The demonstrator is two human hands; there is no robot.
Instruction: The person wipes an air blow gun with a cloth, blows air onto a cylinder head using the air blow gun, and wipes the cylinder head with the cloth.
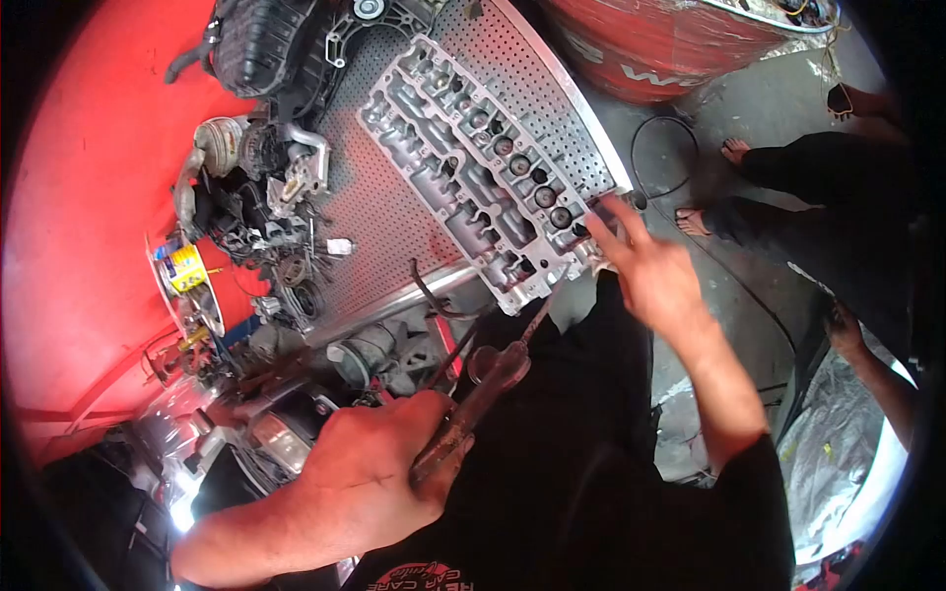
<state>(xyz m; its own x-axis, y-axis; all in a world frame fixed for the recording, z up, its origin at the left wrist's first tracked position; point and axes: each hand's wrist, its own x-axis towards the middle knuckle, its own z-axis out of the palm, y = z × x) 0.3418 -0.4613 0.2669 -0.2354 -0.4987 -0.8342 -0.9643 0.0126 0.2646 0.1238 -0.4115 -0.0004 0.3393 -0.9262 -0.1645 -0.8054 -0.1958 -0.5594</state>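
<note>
Lying on perforated metal bench (370, 231) near red drum (631, 44): cylinder head (468, 172). Left hand (384, 453) grips slim-tipped tool (488, 389), partly covered; right hand (652, 271) spread, contact unclear.

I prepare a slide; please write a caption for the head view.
Left hand grips a long tool; right hand reaches to a metal engine part on a perforated table.

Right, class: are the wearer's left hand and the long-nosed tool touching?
Touching: the head view shows the left hand closed around the tool.
</note>
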